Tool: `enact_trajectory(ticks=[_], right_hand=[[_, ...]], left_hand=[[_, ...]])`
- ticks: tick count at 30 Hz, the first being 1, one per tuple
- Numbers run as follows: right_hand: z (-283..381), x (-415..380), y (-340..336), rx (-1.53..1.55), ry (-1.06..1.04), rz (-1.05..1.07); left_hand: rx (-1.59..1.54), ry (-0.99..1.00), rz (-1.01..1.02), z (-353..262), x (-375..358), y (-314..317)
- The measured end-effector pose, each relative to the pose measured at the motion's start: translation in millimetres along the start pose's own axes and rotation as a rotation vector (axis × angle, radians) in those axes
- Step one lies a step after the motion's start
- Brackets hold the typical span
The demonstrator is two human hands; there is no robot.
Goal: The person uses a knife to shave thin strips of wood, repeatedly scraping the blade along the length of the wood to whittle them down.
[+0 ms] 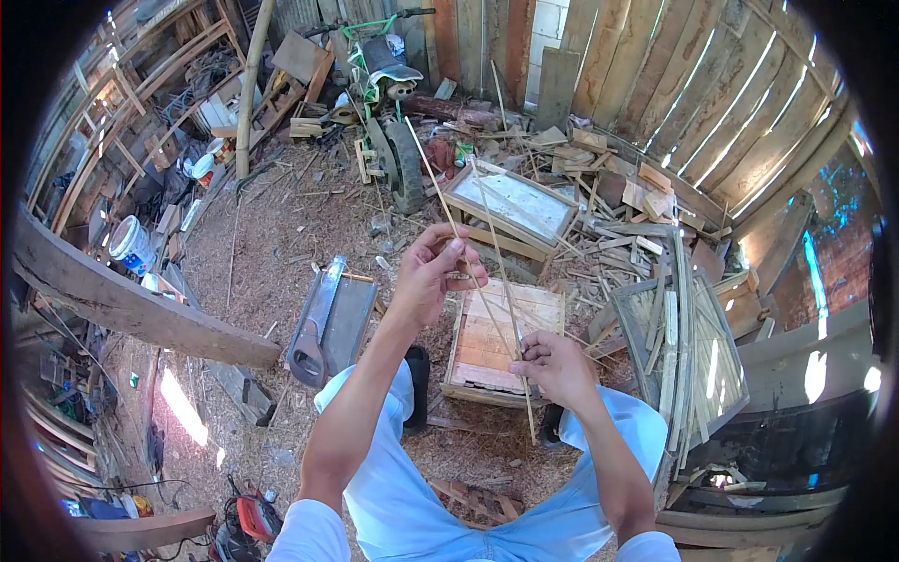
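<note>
My left hand point(438, 272), raised over the wooden box, pinches a long thin wooden strip point(428, 167) that slants down toward my right hand. My right hand point(557, 365) is closed around the strips' lower part, at the front right of the box. A second thin strip point(490, 217) runs down to the right hand's fingers and crosses the first there; a thin end sticks out below. Beneath both hands sits the shallow wooden box point(459, 367) with pale boards point(496, 323) across it, between my feet.
A handsaw point(314, 337) lies on a dark board point(348, 323) at left. Behind the box is a framed tray point(515, 203); a scrap wood pile point(637, 201) and a leaning frame with strips point(693, 347) stand right. A green bike point(389, 112) is at the back, a beam point(140, 290) at left.
</note>
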State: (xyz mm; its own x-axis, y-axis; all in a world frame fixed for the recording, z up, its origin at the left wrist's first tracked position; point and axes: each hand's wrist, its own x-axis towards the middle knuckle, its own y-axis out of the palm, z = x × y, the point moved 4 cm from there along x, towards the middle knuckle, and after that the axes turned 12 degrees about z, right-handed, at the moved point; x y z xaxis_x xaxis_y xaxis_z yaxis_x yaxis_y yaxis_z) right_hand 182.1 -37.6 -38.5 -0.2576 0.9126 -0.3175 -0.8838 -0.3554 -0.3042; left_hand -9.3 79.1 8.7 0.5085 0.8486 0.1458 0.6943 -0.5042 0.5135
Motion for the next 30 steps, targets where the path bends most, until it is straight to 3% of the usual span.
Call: enact_trajectory(ticks=[4,7,9,12,15,17,19,23,30], right_hand=[[-5.4,4.4,1.1,0.047,-0.019,-0.014],[-7.3,8.4,3.2,0.169,-0.033,-0.05],[-9.2,11.5,3.9,0.249,-0.035,-0.064],[-21.5,21.0,8.6,0.177,-0.004,-0.009],[-34.7,31.6,10.2,0.392,-0.029,0.02],[-44.1,35.0,7.2,0.394,0.008,0.001],[-73.8,47.4,13.0,0.351,0.049,-0.034],[-119.1,69.2,29.5,0.278,0.116,-0.076],[-177.5,98.7,63.6,0.08,0.21,-0.164]], left_hand=[[0.007,0.012,-0.042,4.1,0.9,1.0],[0.218,-0.037,-0.022,19.5,0.1,4.7],[0.303,-0.288,0.053,44.2,-3.0,8.3],[0.276,-0.215,0.029,55.5,0.8,1.5],[0.289,-0.223,-0.045,62.5,2.1,-16.6],[0.297,-0.254,-0.08,81.2,0.2,-32.1],[0.305,-0.456,-0.18,117.8,-13.2,-52.7],[0.359,-0.6,-0.113,157.5,-30.7,-60.2],[0.297,-0.574,-0.078,153.0,-27.9,-51.9]])
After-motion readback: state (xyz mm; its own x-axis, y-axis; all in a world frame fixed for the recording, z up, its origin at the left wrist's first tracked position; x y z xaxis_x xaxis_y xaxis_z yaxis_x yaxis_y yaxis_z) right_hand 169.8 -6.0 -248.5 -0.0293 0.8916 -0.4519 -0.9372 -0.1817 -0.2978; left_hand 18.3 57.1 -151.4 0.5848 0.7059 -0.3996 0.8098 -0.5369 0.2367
